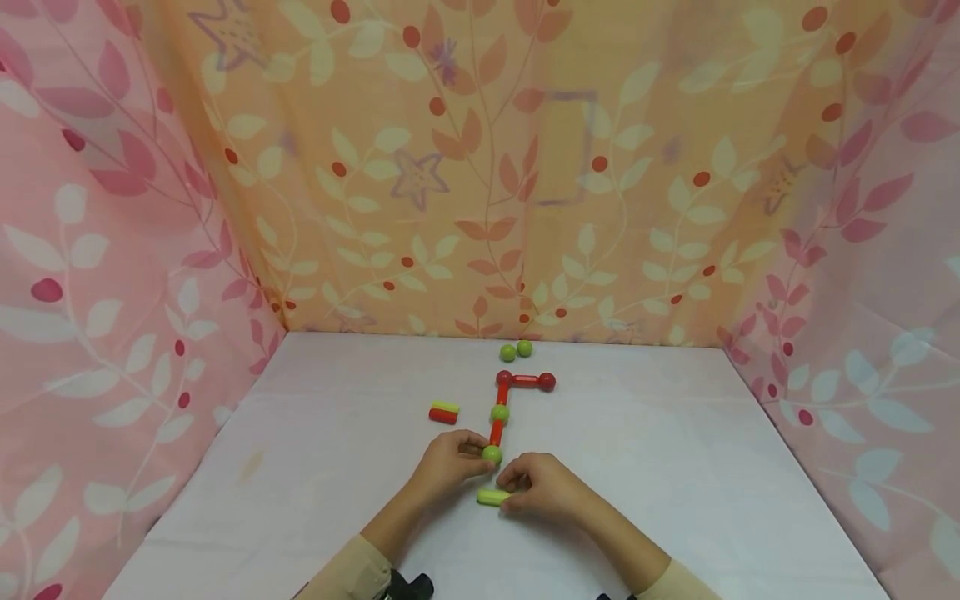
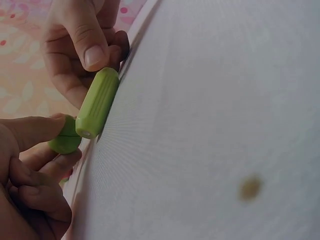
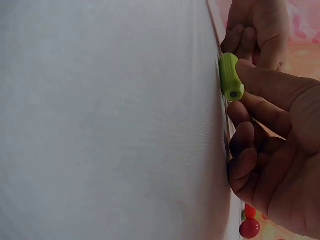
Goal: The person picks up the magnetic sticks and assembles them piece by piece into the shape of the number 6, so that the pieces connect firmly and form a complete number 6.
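Observation:
A joined chain of red rods and balls lies on the white table. Its near end is a green ball, which my left hand pinches between thumb and fingers. In the left wrist view this green ball is partly covered by the fingers. Nearer to me lies a ribbed light green rod, apart from the chain in the head view. My right hand holds the rod's right end, with the thumb against it and the index finger partly hidden behind. A dark round spot shows in the rod's end.
Further up the chain come a green ball, a red corner ball and a red end ball. Two loose green balls sit behind it. Left of it lie a red rod and a yellow-green rod. Patterned cloth encloses the table.

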Action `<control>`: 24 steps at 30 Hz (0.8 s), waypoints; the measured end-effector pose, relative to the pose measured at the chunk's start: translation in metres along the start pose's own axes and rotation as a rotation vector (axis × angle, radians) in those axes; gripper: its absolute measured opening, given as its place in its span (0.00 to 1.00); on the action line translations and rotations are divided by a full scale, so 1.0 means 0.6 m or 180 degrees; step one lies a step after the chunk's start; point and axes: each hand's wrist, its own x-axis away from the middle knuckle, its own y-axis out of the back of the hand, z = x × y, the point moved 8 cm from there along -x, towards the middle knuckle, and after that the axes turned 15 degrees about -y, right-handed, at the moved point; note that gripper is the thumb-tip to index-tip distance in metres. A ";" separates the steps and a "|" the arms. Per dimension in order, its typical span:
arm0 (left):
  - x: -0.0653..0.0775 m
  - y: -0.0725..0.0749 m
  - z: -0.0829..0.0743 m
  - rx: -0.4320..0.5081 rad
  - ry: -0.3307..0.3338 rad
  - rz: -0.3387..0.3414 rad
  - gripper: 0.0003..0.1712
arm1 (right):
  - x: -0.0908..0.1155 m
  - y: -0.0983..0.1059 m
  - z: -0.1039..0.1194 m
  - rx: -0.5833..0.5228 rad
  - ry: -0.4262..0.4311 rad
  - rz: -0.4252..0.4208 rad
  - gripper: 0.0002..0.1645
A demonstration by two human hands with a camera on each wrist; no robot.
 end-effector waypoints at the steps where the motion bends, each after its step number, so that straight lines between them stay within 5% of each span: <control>1: 0.000 0.000 0.001 -0.0002 0.0001 -0.0002 0.20 | 0.000 -0.001 0.000 0.0003 -0.0007 0.0000 0.18; 15: 0.002 -0.002 0.009 0.0071 0.0013 -0.0050 0.20 | -0.001 -0.001 0.009 0.0241 0.0103 -0.0005 0.10; 24: 0.001 -0.001 0.002 0.0101 -0.0079 -0.0057 0.19 | 0.003 0.065 0.028 -0.0066 0.0455 -0.0297 0.11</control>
